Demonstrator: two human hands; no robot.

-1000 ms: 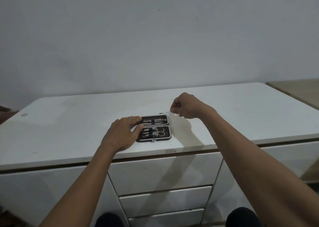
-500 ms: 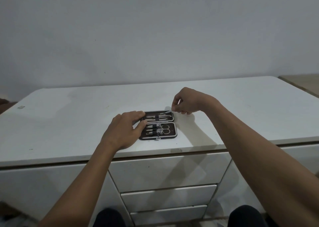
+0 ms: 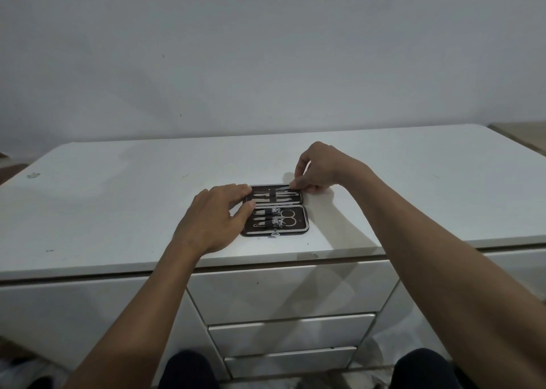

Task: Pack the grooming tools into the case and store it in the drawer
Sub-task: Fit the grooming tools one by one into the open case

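A plain pale grey wall rises behind a long white dresser top, scuffed in places, with three white flat-fronted drawers stacked below its front edge. Near that edge lies a small dark brown rectangular grooming case with a silver metal rim, opened flat into a far half and a near half. Slim silver tools sit strapped in the far half; the near half holds round-handled silver scissors beside clippers. The left hand rests on the case's left side, fingers fairly straight and spread over both halves, thumb on the near one. The right hand hovers at the far half's right corner, its thumb and forefinger pinching the end of a thin silver metal tool that lies along the top row. Dark-clad knees show at the bottom.
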